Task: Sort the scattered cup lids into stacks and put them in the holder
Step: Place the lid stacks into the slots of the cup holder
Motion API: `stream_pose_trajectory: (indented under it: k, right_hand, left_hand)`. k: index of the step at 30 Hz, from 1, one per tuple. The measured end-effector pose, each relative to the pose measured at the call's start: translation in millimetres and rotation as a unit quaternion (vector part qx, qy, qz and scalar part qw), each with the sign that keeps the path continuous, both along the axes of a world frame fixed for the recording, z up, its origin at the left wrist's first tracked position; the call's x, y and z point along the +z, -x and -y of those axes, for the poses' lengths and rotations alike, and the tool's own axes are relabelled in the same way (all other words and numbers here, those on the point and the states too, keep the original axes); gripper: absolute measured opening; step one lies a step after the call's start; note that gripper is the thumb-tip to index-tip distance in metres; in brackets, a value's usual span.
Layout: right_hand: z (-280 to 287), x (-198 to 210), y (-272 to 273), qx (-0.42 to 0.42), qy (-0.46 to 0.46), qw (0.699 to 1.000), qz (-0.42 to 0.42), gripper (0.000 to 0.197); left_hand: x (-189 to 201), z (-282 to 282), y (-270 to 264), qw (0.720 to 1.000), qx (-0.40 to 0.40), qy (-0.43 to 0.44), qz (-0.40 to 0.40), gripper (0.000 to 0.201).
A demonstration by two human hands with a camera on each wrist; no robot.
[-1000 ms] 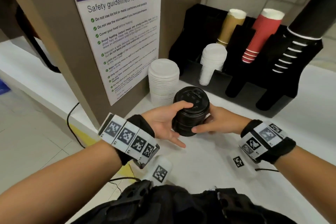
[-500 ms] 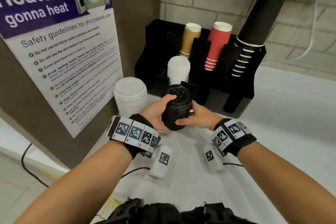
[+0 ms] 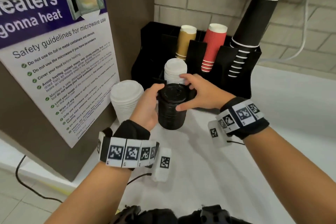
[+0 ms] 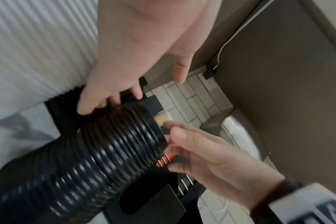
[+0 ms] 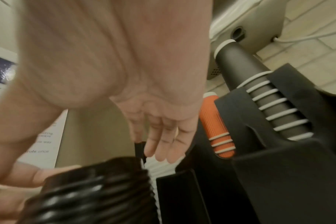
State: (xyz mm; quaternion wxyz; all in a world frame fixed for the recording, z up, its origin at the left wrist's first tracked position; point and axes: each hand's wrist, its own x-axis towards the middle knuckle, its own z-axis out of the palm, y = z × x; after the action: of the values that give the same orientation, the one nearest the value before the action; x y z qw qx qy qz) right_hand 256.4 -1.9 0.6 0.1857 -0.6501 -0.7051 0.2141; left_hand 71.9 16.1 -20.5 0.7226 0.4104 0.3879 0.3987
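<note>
A tall stack of black lids (image 3: 171, 111) is held upright just in front of the black holder (image 3: 236, 87). My left hand (image 3: 150, 103) wraps the stack from the left, thumb on the top rim. My right hand (image 3: 192, 92) reaches over the top lid, thumb pressed on the stack's right side. Behind it, a stack of white lids (image 3: 175, 69) sits in a front slot of the holder. In the left wrist view my fingers (image 4: 98, 103) curl over the ribbed black stack (image 4: 105, 151). The right wrist view shows fingertips (image 5: 163, 154) near the white lids (image 5: 161, 168).
A second white lid stack (image 3: 125, 100) stands on the counter at the left, against the brown panel with the poster (image 3: 60, 60). Tan (image 3: 185, 42), red (image 3: 212, 47) and black cup stacks (image 3: 251, 29) lean out of the holder's back slots. White counter (image 3: 281, 114) stretches right.
Both hands have carried the black lid stack forward, close to the holder. The right hand has slid from the stack's side up over its top.
</note>
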Motion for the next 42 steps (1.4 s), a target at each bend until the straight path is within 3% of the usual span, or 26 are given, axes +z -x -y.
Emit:
stream_pose_trajectory:
  k: [2, 7, 15, 19, 23, 25, 28, 29, 32, 37, 42]
  right_hand:
    - [-8, 11, 7, 0.041, 0.016, 0.998, 0.049, 0.104]
    - [-29, 18, 27, 0.084, 0.09, 0.98, 0.159, 0.095]
    - [-40, 14, 31, 0.091, 0.092, 0.978, 0.161, 0.083]
    - [-36, 19, 26, 0.078, 0.052, 0.989, 0.115, 0.076]
    - [-23, 39, 17, 0.063, -0.003, 0.998, -0.007, 0.066]
    - [-13, 51, 15, 0.057, -0.029, 0.994, -0.084, 0.063]
    - [0, 63, 15, 0.083, -0.031, 0.98, -0.181, 0.064]
    - [4, 65, 16, 0.097, -0.029, 0.975, -0.196, 0.067]
    - [11, 68, 17, 0.12, -0.025, 0.973, -0.198, 0.068]
    - [16, 70, 7, 0.118, -0.009, 0.973, -0.199, 0.073]
    - [22, 71, 8, 0.099, -0.048, 0.971, -0.211, 0.072]
  left_hand:
    - [2, 3, 5, 1.0, 0.015, -0.023, 0.001, 0.015]
    - [6, 7, 15, 0.998, 0.034, -0.053, 0.017, 0.016]
    - [0, 11, 22, 0.993, 0.058, -0.084, 0.067, 0.017]
    - [0, 11, 22, 0.98, 0.095, -0.145, 0.096, 0.019]
    - [-3, 7, 17, 0.972, 0.127, -0.184, 0.071, 0.033]
    - [-4, 6, 13, 0.977, 0.099, -0.177, 0.071, 0.05]
    - [-4, 6, 6, 0.983, 0.007, -0.148, 0.109, 0.091]
    - [-3, 7, 4, 0.981, -0.022, -0.151, 0.122, 0.094]
    - [3, 10, -1, 0.969, -0.071, -0.176, 0.158, 0.083]
    - [9, 15, -5, 0.965, -0.082, -0.162, 0.19, 0.096]
    - [9, 18, -10, 0.968, -0.054, -0.152, 0.191, 0.058]
